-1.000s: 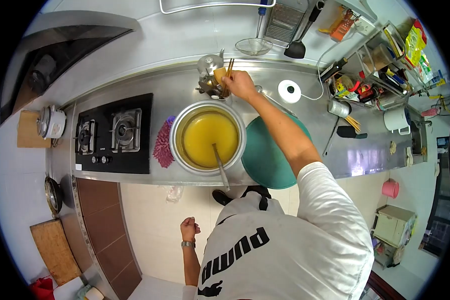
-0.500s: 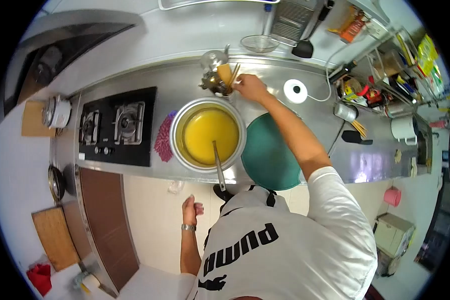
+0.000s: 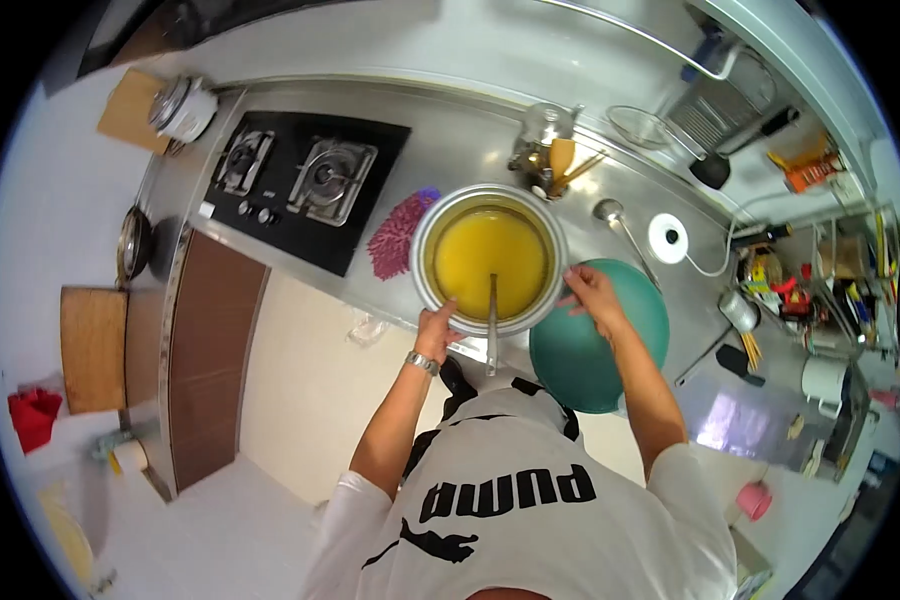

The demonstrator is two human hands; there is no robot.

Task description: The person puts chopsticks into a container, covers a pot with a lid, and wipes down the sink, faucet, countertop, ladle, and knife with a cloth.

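Observation:
A large metal pot (image 3: pixel 423 240) holds yellow liquid, and a long metal utensil (image 3: pixel 492 340) leans over its near rim. My left hand (image 3: pixel 436 330) is at the pot's near-left rim with its fingers apart. At the right side of the pot, over the green round basin (image 3: pixel 625 340), my right hand (image 3: pixel 592 295) has spread fingers near or touching the rim. Behind the pot stand a glass kettle (image 3: pixel 547 122) and a holder with a wooden spatula (image 3: pixel 562 155) and chopsticks. A pink cleaning mitt (image 3: pixel 395 238) lies left of the pot.
A black gas stove (image 3: pixel 280 205) is on the left of the counter. A ladle (image 3: pixel 625 235) and a round white device (image 3: pixel 667 238) lie to the right, beside a rack of seasonings (image 3: pixel 820 290). A wooden board (image 3: pixel 94 350) leans at far left.
My right hand has left the utensil holder and come down to the pot's right side. My left hand has risen to the pot's near-left rim. The view has turned and shifted.

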